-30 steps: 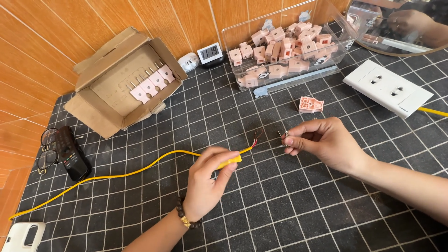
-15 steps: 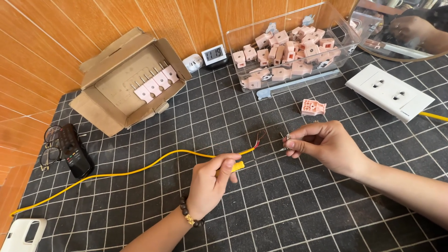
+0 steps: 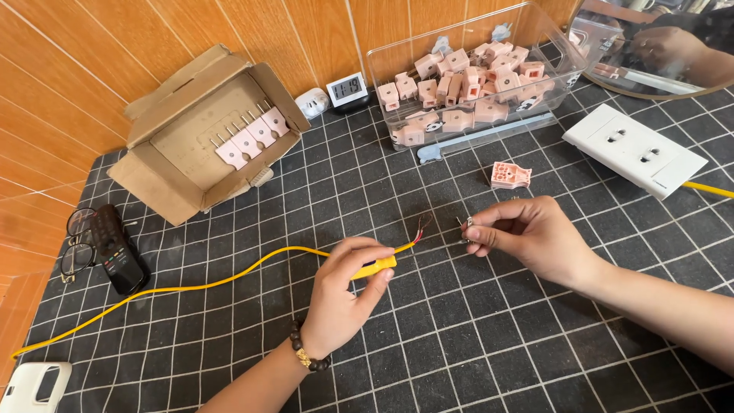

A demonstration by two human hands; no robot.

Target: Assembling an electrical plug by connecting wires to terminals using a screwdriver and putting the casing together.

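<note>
My left hand (image 3: 344,294) grips a yellow cable (image 3: 229,277) near its end, together with a short yellow-handled tool (image 3: 376,267). The cable's stripped end (image 3: 419,229) shows bare red and dark wires pointing up to the right. My right hand (image 3: 527,237) pinches a small metal part (image 3: 465,225) a short way right of the wire tips, apart from them. A pink plug shell (image 3: 510,175) lies on the black grid mat (image 3: 459,344) just above my right hand.
An open cardboard box (image 3: 202,134) holds several pink plugs with prongs. A clear plastic bin (image 3: 474,73) holds several pink plug shells. A white wall socket plate (image 3: 633,150) lies at right. Glasses and a black remote (image 3: 115,248) lie at left. A small white clock (image 3: 348,88) stands by the wooden wall.
My left hand and the cable end have shifted slightly down and right. My right hand has stayed near the wire tips, holding the small metal part.
</note>
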